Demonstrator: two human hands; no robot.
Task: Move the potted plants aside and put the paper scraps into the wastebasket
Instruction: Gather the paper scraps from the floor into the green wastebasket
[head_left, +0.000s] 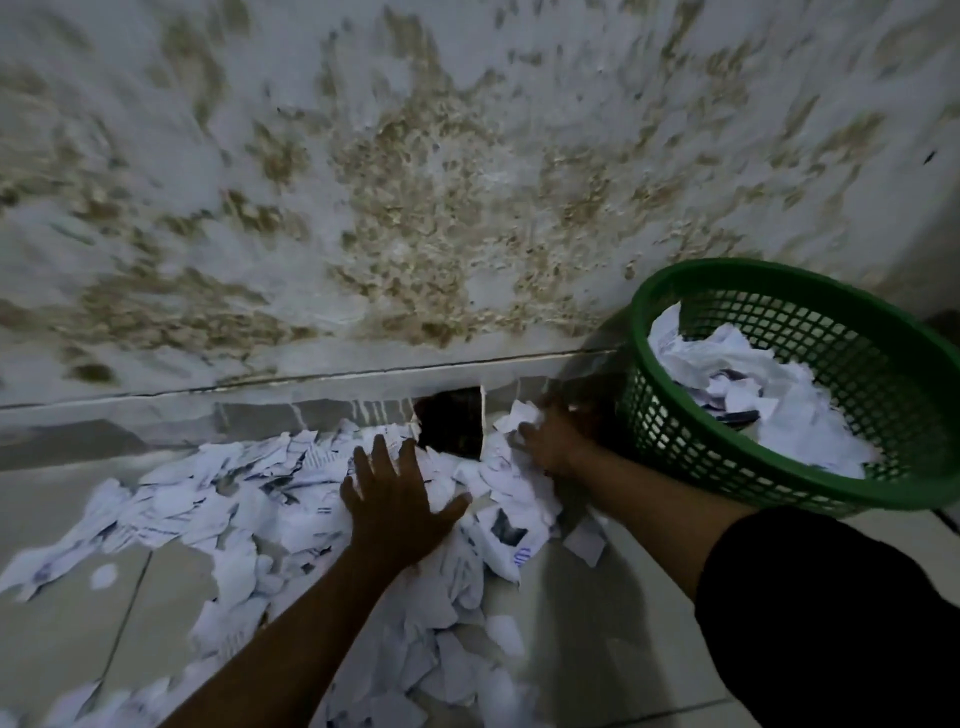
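Observation:
Torn white paper scraps (218, 514) lie spread over the tiled floor along the foot of a wall. My left hand (395, 504) lies flat on the pile with its fingers spread. Further right, my right hand (556, 441) curls its fingers round a bunch of scraps next to the wastebasket. The green mesh wastebasket (810, 488) stands at the right, tilted toward me, with crumpled paper (748, 374) inside it. No potted plants are in view.
A stained, peeling wall (441, 208) rises straight ahead. A dark hole (452, 426) opens in the skirting just beyond the hands. Grey floor tiles (78, 639) show at the lower left.

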